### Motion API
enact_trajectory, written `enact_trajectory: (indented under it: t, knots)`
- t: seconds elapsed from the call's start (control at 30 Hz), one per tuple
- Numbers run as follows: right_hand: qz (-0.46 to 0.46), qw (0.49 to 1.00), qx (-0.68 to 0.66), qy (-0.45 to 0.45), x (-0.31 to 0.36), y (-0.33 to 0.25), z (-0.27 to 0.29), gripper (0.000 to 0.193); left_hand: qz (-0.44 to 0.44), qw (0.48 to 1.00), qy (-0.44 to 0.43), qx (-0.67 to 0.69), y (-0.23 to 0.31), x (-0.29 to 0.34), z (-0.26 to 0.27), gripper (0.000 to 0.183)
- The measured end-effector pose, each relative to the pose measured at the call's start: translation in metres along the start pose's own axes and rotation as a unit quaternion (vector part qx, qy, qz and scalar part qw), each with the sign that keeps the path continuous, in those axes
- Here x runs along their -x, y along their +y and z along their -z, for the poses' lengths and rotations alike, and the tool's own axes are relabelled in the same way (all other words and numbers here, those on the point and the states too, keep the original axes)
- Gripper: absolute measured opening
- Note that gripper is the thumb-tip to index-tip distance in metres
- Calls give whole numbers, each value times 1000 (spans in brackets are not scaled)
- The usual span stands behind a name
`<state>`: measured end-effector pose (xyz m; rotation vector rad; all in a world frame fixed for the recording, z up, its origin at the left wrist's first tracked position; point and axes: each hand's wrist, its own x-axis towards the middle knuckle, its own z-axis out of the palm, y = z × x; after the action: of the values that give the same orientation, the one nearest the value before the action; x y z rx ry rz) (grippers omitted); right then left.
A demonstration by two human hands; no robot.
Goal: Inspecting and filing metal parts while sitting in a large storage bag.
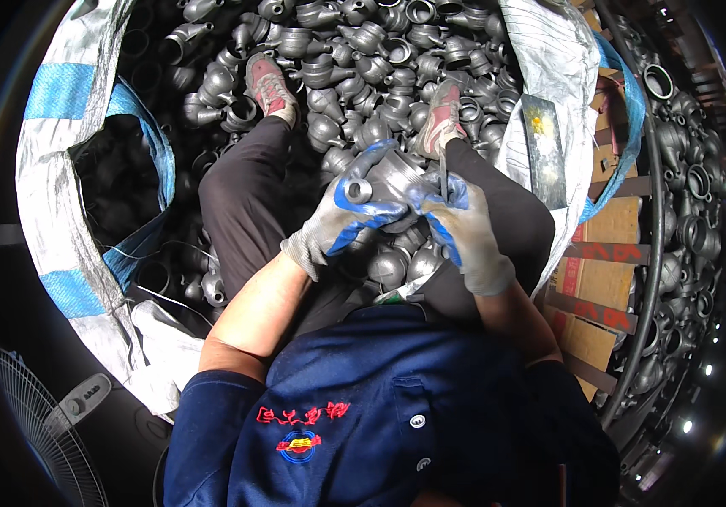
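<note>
Trimming step, apparently, between the side edges of the sack (46, 190): my left hand (348, 205) holds a grey casting (398, 176), my right hand (462, 224) a slim tool (444, 176); next demands steadiness.

The middle is bright and clear, and the gray metal part (395, 177) shines. The white bag (46, 186) glows almost too bright near nine o'clock, with deep black shadow inside it. The fan (42, 422) at eight o'clock is dim. Tiny bright spots (687, 427) shine around four o'clock. Things bend near the round, black edge.
</note>
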<state>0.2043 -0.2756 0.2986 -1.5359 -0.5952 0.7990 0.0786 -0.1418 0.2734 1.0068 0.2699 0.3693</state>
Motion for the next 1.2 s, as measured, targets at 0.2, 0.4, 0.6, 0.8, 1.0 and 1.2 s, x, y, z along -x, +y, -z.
enact_trajectory:
  t: [0.2, 0.4, 0.6, 0.8, 1.0, 1.2]
  knots:
    - [-185, 978, -43, -84, -2, -47, 14, 33, 105, 970, -25, 217, -5, 6, 5, 65]
    - [-92, 995, 9, -24, -1, -8, 6, 37, -27, 998, -52, 33, -13, 2, 5, 65]
    - [-105, 991, 17, -84, -9, -10, 18, 38, 56, 986, -25, 158, -5, 6, 6, 65]
    - [-23, 991, 45, -127, -7, -26, 15, 29, 30, 989, -34, 139, -2, 5, 1, 65]
    - [-7, 988, 124, -93, -4, -26, 3, 22, 29, 999, -12, 10, 2, 1, 0, 81]
    - [-2, 986, 44, -164, -6, -32, 17, 35, 45, 986, -24, 161, -3, 5, 3, 67]
